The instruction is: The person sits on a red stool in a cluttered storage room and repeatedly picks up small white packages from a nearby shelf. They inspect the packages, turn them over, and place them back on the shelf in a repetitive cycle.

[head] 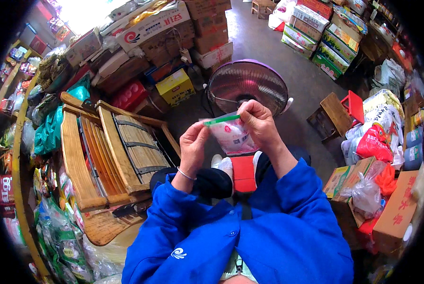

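Between my two hands hangs a clear plastic zip bag [229,136] with a green strip along its top edge and red printing on its front. My left hand [194,143] pinches the left end of the strip between thumb and fingers. At the other end, my right hand [258,119] grips the top corner, thumb pressed against the strip. White contents show through the lower part of the bag. A red box or seat-like object [243,174] lies below it, between my knees.
An electric floor fan [247,83] stands just beyond my hands. Folded wooden chairs [126,149] lean at the left. Stacked cartons [212,28] rise behind the fan. A small wooden stool [334,113] and bagged goods [375,138] are at the right.
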